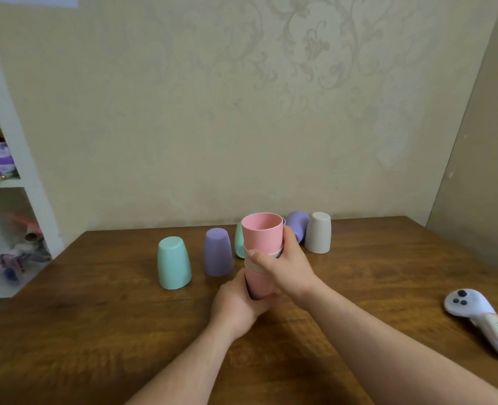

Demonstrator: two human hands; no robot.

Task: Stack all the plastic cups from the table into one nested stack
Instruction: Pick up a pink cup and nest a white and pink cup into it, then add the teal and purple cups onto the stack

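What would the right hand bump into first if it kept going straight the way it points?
The right hand points up and left, away across the table. Past the pink-and-beige plastic cup stack in its grip, it would probably meet the half-hidden mint green plastic cup just behind. Depth is hard to judge.

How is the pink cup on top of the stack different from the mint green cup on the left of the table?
The pink cup stands mouth up; the mint green cup sits mouth down. The pink cup is nested in a stack held by both hands; the mint green cup stands alone, untouched, on the table. Both look the same shape.
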